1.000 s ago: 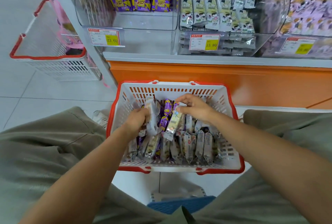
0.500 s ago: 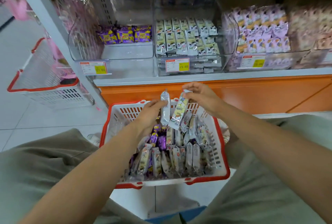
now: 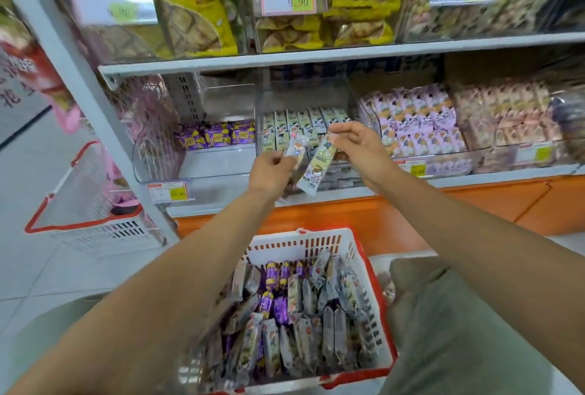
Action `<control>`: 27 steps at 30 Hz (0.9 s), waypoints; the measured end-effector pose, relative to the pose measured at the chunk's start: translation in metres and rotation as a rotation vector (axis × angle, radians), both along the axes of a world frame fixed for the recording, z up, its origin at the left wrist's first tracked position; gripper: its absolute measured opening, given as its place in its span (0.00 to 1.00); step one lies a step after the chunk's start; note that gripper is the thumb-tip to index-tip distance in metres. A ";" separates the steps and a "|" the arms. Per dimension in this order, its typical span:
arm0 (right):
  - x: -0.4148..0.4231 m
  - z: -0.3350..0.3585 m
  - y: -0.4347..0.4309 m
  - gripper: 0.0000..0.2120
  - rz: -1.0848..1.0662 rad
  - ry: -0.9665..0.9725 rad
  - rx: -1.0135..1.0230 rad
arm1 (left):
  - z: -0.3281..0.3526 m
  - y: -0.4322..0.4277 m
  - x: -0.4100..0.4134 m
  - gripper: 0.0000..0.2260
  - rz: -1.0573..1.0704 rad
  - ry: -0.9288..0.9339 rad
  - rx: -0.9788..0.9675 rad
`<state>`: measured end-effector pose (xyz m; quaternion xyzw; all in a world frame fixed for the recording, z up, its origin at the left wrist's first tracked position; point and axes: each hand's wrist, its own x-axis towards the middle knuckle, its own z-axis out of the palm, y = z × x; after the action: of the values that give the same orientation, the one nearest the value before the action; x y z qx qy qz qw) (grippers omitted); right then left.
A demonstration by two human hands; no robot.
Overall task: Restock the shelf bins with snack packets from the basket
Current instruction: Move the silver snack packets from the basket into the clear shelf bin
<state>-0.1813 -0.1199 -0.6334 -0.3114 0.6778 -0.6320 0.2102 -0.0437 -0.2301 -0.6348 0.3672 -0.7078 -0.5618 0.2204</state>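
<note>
The step now is putting packets into a bin. Both hands are up in front of the shelf, and each one holds 1 packet.

The left hand (image 3: pixel 273 173) grips a silver packet (image 3: pixel 296 150) by its lower end. Its fingers are curled round it. The right hand (image 3: pixel 364 149) pinches a pale green packet (image 3: pixel 317 170) by the top with its thumb and fingers, so the packet hangs down. The 2 packets are just beside each other.

Both packets are in the air in front of the middle bin (image 3: pixel 316 97). That bin has rows of green and white packets (image 3: pixel 300 122) standing in it, and they look like the pale green one. The silver one is too blurry to match.

The basket (image 3: pixel 300 244) sits low, between the knees. It has lots more packets in it, silver ones and purple ones.

The left bin (image 3: pixel 218 163) has only a few purple packets (image 3: pixel 218 136) at the back.

Next, I think the hands need to go over the clear front wall of the middle bin. Then they should stand the packets up in the rows and let go. After that, the hands go back down to the basket for more.
</note>
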 end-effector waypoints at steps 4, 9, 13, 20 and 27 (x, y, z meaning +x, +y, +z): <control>-0.014 0.009 -0.014 0.06 -0.017 0.024 0.031 | 0.013 -0.028 -0.024 0.13 0.044 -0.102 -0.272; -0.034 0.012 -0.035 0.07 -0.020 0.083 0.077 | 0.013 -0.061 -0.046 0.15 0.095 -0.284 -0.500; -0.042 0.015 -0.044 0.10 -0.025 0.129 0.119 | 0.007 -0.075 -0.054 0.12 0.104 -0.394 -0.695; -0.050 0.012 -0.048 0.08 -0.001 0.149 0.163 | 0.005 -0.081 -0.052 0.11 0.063 -0.398 -0.832; -0.058 0.023 -0.045 0.08 -0.002 0.148 0.078 | 0.035 -0.034 -0.069 0.14 -0.255 -0.155 -0.532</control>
<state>-0.2392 -0.1653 -0.6105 -0.3482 0.7158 -0.5807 0.1710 -0.1125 -0.2645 -0.5998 0.2467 -0.8852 -0.3500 0.1817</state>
